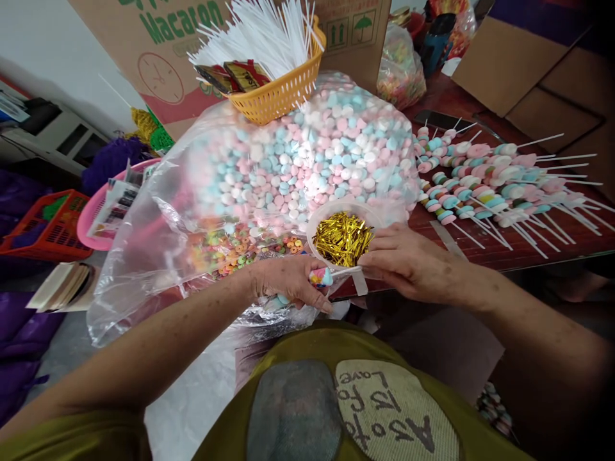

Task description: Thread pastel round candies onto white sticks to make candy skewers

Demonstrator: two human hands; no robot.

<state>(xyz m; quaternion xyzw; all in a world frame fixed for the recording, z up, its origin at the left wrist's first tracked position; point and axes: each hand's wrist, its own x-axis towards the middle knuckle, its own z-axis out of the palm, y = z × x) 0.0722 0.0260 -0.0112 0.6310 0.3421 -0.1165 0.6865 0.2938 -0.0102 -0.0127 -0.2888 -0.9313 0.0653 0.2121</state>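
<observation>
My left hand (293, 282) is closed around a marshmallow skewer, with a pink, blue and yellow candy end (320, 276) showing between thumb and fingers. From that end a white stick (343, 272) runs right to the curled fingertips of my right hand (413, 262), which pinch around it. These fingertips are beside the rim of a clear round tub (314, 214) full of gold twist ties (342, 237). Behind the left hand, a large clear bag (158, 256) holds pink, white and blue marshmallows (307, 160). Colourful ring candies (240, 250) lie at its near side.
Finished-looking marshmallow skewers (500, 179) lie piled on the dark red table (461, 237) at right. A yellow basket (278, 99) of white sticks (269, 38) stands on the bag, before a cardboard box (168, 38). A pink basin (91, 224) is at left.
</observation>
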